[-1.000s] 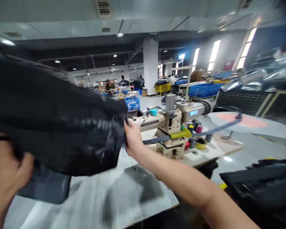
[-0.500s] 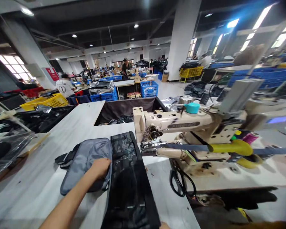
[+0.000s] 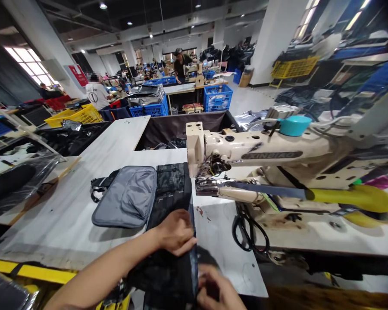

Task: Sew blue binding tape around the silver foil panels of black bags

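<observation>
An unfinished bag lies on the pale worktable. Its grey-lined panel (image 3: 129,198) is spread open on the left, with black straps (image 3: 105,185) behind it. A black camouflage-patterned panel (image 3: 171,198) runs from the sewing machine (image 3: 255,148) down toward me. My left hand (image 3: 177,234) is closed with fingers curled at this panel's right edge. Lower down, my right hand (image 3: 218,288) pinches the same edge, partly cut off by the frame. Grey binding tape (image 3: 271,189) feeds to the needle area, just beyond the panel's far right corner.
Black-handled scissors (image 3: 250,232) lie right of the panel, below the machine arm. A turquoise cap (image 3: 295,125) sits on the machine. A dark fabric-lined bin (image 3: 168,129) is behind the table. Co-workers, blue baskets (image 3: 218,98) and yellow crates (image 3: 77,115) stand farther back.
My left hand has left the grey lining and moved right to the black panel's edge. My right hand has come further into view at that edge. The camera has tilted downward.
</observation>
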### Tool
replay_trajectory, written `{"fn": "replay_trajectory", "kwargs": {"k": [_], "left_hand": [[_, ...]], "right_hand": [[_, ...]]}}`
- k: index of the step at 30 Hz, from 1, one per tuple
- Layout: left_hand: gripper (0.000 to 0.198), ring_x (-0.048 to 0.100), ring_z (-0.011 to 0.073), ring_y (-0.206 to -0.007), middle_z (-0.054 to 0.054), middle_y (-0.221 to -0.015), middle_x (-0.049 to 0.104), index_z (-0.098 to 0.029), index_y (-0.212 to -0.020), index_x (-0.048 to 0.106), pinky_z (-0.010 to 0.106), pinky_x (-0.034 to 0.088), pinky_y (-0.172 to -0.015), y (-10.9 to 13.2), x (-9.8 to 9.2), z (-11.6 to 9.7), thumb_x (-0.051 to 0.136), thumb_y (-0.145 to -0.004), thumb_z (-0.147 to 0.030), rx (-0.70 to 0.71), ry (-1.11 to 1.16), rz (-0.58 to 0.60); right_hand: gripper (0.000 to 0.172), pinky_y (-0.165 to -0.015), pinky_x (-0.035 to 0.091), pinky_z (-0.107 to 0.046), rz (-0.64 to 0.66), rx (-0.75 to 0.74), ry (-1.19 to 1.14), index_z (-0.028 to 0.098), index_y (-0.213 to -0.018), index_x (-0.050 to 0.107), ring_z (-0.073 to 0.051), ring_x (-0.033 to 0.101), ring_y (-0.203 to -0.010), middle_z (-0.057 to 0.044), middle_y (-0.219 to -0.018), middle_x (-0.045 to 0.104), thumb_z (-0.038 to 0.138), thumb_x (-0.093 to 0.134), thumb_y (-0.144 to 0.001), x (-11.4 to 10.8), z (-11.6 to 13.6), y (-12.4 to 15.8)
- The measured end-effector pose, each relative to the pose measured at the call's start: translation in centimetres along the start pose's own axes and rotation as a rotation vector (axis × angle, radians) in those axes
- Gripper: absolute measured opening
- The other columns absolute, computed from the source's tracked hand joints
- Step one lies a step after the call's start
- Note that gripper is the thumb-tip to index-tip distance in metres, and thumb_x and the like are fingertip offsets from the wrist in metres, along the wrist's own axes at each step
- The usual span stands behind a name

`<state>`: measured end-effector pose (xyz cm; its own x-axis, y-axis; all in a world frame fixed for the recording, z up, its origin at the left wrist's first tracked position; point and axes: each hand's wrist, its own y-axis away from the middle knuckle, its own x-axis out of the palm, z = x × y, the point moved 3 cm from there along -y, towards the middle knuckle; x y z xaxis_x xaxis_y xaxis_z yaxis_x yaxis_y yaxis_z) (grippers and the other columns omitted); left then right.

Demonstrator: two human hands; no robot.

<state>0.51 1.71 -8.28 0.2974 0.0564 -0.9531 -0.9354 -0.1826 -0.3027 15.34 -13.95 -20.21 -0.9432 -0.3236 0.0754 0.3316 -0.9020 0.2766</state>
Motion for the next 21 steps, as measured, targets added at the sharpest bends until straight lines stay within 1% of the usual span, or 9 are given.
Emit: {"fn": "replay_trajectory", "kwargs": {"k": [3,5,8,10,12,13,16,19,21], "left_hand": [[0.032,0.044,0.0176,-0.054,0.000,-0.053,0.046,-0.023,-0.058,0.045,0.040,0.045,-0.060,0.8,-8.1,-0.8,0.060,-0.087,-0.024,-0.085,-0.198,-0.220],[0.036,0.039,0.0160,-0.053,-0.002,-0.052,0.041,-0.022,-0.058,0.040,0.037,0.039,-0.059,0.8,-14.1,-1.6,0.063,-0.085,-0.020,-0.137,-0.344,-0.289],[0.036,0.046,0.0172,-0.059,-0.002,-0.056,0.047,-0.022,-0.061,0.043,0.036,0.044,-0.067,1.0,-21.7,-1.3,0.070,-0.085,-0.024,-0.115,-0.624,-0.327],[0.039,0.051,0.0190,-0.064,-0.001,-0.059,0.050,-0.022,-0.061,0.043,0.038,0.045,-0.072,2.1,-24.4,0.9,0.069,-0.088,-0.033,-0.122,-0.782,-0.334],[0.044,0.052,0.0210,-0.066,0.000,-0.059,0.049,-0.023,-0.060,0.041,0.040,0.043,-0.074,4.6,-24.7,4.6,0.063,-0.092,-0.043,-0.266,-0.847,-0.323],[0.046,0.052,0.0220,-0.067,0.001,-0.058,0.048,-0.023,-0.059,0.040,0.041,0.042,-0.074,6.2,-23.9,6.6,0.059,-0.094,-0.046,-0.397,-0.837,-0.301],[0.047,0.049,0.0216,-0.064,0.002,-0.057,0.046,-0.023,-0.059,0.041,0.040,0.040,-0.071,11.6,-18.8,10.2,0.045,-0.101,-0.044,-0.694,-0.694,-0.328],[0.047,0.054,0.0229,-0.071,0.003,-0.063,0.053,-0.023,-0.064,0.047,0.040,0.041,-0.074,15.8,-13.1,10.0,0.036,-0.106,-0.040,-0.885,-0.499,-0.378],[0.046,0.057,0.0240,-0.077,0.004,-0.069,0.058,-0.022,-0.068,0.052,0.043,0.043,-0.081,17.3,-11.1,8.9,0.034,-0.107,-0.040,-0.959,-0.391,-0.435]], "right_hand": [[0.080,-0.091,0.056,-0.038,-0.127,-0.025,0.091,0.028,-0.154,0.050,-0.023,0.071,-0.096,-0.007,-0.119,0.071,0.027,0.074,-0.078,-2.6,0.7,-2.9],[0.086,-0.100,0.052,-0.041,-0.117,-0.070,0.220,0.028,-0.155,0.049,-0.026,0.068,-0.109,-0.008,-0.126,0.070,0.019,0.073,-0.073,-3.0,1.7,-5.3],[0.058,-0.097,0.052,-0.038,-0.015,-0.122,0.295,0.023,-0.133,0.068,-0.026,0.068,-0.108,-0.006,-0.116,0.074,0.016,0.068,-0.075,-1.6,3.7,-7.6],[0.037,-0.087,0.053,-0.034,0.012,-0.177,0.318,0.021,-0.117,0.074,-0.024,0.069,-0.098,-0.005,-0.104,0.075,0.018,0.066,-0.081,-0.1,5.4,-7.5],[0.026,-0.086,0.052,-0.033,-0.007,-0.296,0.403,0.022,-0.110,0.075,-0.024,0.068,-0.098,-0.005,-0.103,0.074,0.020,0.067,-0.086,1.0,7.1,-6.0],[0.022,-0.088,0.052,-0.033,-0.013,-0.362,0.462,0.022,-0.109,0.076,-0.025,0.068,-0.101,-0.006,-0.105,0.074,0.022,0.069,-0.088,1.3,7.9,-4.9],[0.019,-0.088,0.054,-0.034,0.032,-0.464,0.630,0.023,-0.108,0.076,-0.026,0.068,-0.100,-0.009,-0.105,0.073,0.034,0.069,-0.095,1.1,8.7,-1.4],[0.038,-0.089,0.057,-0.035,0.035,-0.377,0.641,0.029,-0.131,0.070,-0.027,0.070,-0.105,-0.011,-0.115,0.073,0.045,0.070,-0.096,-0.7,7.7,0.4],[0.060,-0.088,0.059,-0.034,-0.067,-0.261,0.487,0.030,-0.151,0.053,-0.025,0.071,-0.106,-0.011,-0.122,0.072,0.052,0.067,-0.097,-2.4,6.9,0.1]]}}
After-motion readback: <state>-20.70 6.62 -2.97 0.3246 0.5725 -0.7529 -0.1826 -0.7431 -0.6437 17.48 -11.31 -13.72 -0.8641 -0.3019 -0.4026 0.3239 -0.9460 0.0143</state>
